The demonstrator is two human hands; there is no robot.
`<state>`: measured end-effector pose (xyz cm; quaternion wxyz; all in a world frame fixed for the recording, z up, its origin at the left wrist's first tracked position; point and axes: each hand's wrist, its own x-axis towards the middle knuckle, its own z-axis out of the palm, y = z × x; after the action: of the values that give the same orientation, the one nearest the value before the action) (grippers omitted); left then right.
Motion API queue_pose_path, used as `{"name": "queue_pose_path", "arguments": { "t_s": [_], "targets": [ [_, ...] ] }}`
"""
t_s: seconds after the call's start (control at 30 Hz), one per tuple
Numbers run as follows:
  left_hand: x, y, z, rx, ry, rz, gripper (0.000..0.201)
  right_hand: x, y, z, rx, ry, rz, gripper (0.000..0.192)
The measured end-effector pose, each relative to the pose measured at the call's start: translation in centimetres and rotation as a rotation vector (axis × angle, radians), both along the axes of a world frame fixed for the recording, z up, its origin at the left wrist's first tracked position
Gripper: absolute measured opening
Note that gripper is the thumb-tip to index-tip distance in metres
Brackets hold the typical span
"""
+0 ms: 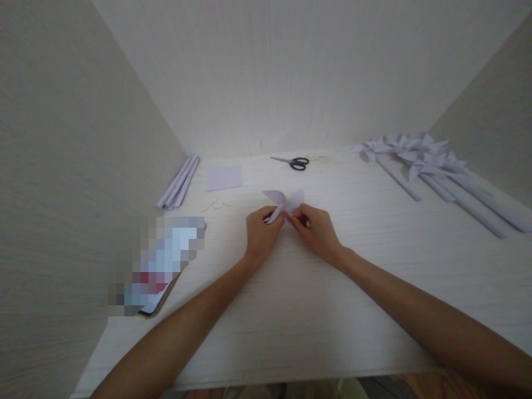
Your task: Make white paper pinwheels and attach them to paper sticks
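Forearms: both reach in from the bottom edge and converge toward the middle of the white table, bare to the elbows.
Left hand: curled, knuckles up, fingers pinched on the lower left part of the folded paper piece; a short rolled or folded strip of that paper pokes out by its thumb.
Right hand: curled likewise, fingertips pinched on the lower right part of the same paper, just beside the left hand's fingertips.
Folded paper piece: pale lilac, held between the two hands at their far side, its two pointed flaps spreading up and away from the fingers; whether it rests on the table or sits slightly above it cannot be told.
Scissors: black-handled, lying flat beyond the paper near the back wall, well apart from both hands.
Paper square: flat lilac sheet, left of the scissors, beyond the left hand.
Rolled paper sticks: a small bundle against the left wall, near the square.
Small scraps: thin pale bits on the table between the square and the left hand.
Finished pinwheels: several lilac ones on long rolled stems, lying in a row at the far right.
Blurred flat object: near the left edge, left of the left forearm.
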<state>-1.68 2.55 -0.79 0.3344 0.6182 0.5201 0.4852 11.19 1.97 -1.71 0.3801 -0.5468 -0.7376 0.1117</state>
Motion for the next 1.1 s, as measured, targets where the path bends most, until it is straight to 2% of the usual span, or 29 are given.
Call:
{"name": "queue_pose_path", "arguments": {
  "t_s": [0.63, 0.9, 1.1],
  "targets": [
    [0.0, -0.02, -0.25, 0.033, -0.006, -0.018, 0.017, -0.12, -0.13, 0.2, -0.047, 0.027, -0.021, 0.023],
    [0.02, -0.04, -0.31, 0.029, 0.018, -0.03, 0.016, -0.11, -0.07, 0.51, -0.09, 0.015, -0.029, 0.031],
    [0.08, -0.12, -0.17, 0.041, 0.023, -0.027, 0.016, -0.04, -0.13, 0.31, -0.03, 0.014, -0.056, 0.023]
  ]
}}
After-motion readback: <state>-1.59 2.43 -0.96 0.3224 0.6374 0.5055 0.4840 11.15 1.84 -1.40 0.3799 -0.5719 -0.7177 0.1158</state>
